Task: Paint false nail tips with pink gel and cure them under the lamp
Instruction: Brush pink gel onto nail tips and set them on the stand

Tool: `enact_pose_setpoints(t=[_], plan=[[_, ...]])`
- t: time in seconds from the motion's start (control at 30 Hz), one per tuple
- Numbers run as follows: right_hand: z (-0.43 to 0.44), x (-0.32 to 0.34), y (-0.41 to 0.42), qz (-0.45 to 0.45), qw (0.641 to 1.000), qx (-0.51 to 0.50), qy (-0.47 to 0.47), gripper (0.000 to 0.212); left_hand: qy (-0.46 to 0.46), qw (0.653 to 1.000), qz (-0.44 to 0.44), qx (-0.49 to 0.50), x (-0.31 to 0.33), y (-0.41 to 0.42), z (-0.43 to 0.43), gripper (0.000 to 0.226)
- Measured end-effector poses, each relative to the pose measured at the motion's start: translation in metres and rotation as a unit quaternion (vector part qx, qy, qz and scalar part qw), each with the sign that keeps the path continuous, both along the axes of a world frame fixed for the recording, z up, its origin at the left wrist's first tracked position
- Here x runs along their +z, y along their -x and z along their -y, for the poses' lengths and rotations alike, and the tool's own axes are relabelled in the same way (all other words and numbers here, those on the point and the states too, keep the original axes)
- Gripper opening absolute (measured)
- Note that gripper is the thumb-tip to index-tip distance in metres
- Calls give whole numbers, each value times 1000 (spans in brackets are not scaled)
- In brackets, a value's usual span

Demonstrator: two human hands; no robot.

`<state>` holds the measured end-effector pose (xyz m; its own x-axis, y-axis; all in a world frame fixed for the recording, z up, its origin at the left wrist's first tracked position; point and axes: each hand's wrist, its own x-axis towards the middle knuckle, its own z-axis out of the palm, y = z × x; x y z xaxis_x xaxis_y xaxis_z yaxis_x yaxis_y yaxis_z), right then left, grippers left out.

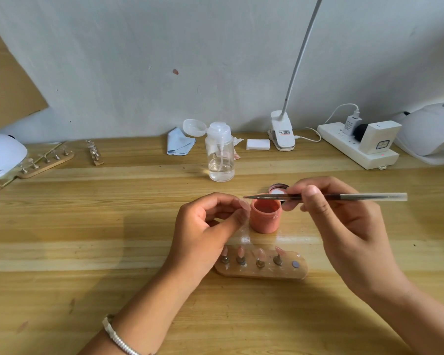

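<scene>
head view: the right hand [344, 226] pinches a brush [356, 196], held level above the open pink gel jar [264, 216], just right of centre.
the brush tip reaches left past the jar's rim; its bristles are too thin to make out. the left hand [210, 226], just left of the jar, has its fingers curled toward the thumb; i cannot tell whether the pink sliver at its fingertips is a false tip or the person's own nail. below the jar, a holder [300, 274] on the wooden surface [87, 252] carries four pink nail tips [240, 251] on pegs. the jar's lid [277, 187] lies behind the brush, partly covered. the curing lamp [431, 131] is cut off by the right edge, and a white domed device [3, 152] by the left edge. a pump bottle [221, 155] stands above centre.
</scene>
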<state>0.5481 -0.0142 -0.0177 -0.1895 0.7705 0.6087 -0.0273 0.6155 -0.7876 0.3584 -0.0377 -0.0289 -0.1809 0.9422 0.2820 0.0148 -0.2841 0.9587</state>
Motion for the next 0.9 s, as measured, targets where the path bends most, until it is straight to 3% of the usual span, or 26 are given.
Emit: enact_pose_setpoints(t=[0.9], plan=[[2,-3,3,7,1000,-25,3,25,6,1000,11,2,0,0,0,17]])
